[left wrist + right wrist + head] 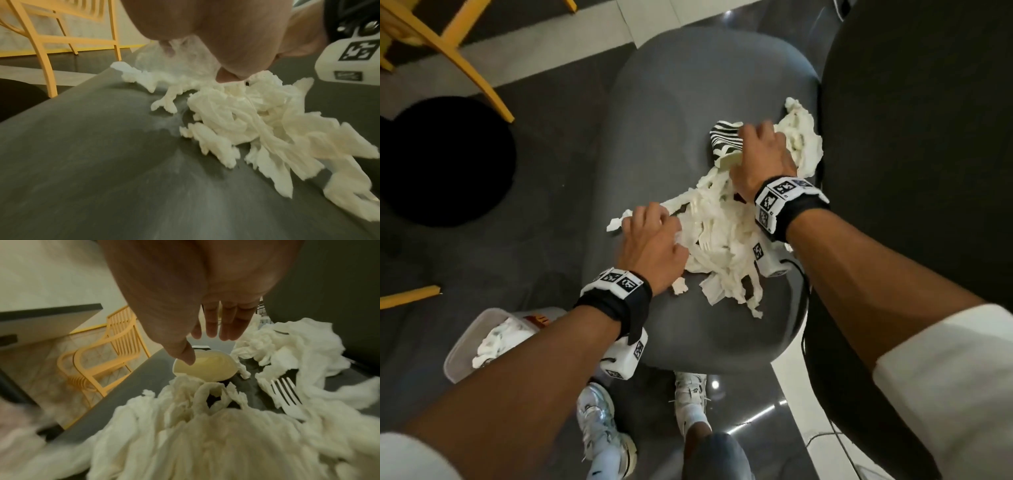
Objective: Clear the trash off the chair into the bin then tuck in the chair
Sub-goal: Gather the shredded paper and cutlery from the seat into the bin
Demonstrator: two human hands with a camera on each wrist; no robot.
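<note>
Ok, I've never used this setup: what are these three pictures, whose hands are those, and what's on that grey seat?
No robot here: a person wears three cameras, one on the head and one on each wrist. The head view looks down at both hands over the grey moulded chair seat. On it lies a heap of torn white tissue paper, a black-and-white striped paper cup lying on its side, and a white plastic fork. The left hand gathers tissue at the heap's near edge. The right hand reaches over the cup with straight fingers, gripping nothing visible. The white plastic bin, beside the chair on the floor, already holds some tissue.
</note>
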